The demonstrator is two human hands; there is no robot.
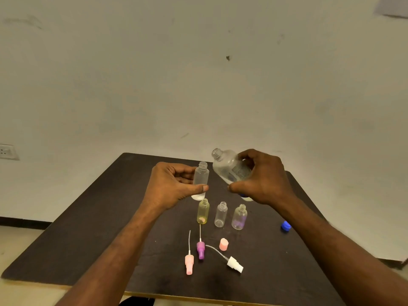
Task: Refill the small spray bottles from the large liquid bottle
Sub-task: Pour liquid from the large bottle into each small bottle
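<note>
My left hand (172, 184) holds a small clear spray bottle (201, 176) upright above the table, its neck open and a little liquid at its bottom. My right hand (262, 180) grips the large clear liquid bottle (229, 166), uncapped and tilted with its mouth toward the small bottle, a short gap apart. Below stand three more open small bottles: a yellow one (203, 212), a clear one (220, 214) and a purple-tinted one (239, 217).
On the dark table (88, 228) lie spray heads with tubes: pink (189, 262), purple (201, 249) and white (235, 263), plus a pink cap (223, 244). A blue cap (286, 226) sits at the right. A wall with a socket (7, 152) stands behind.
</note>
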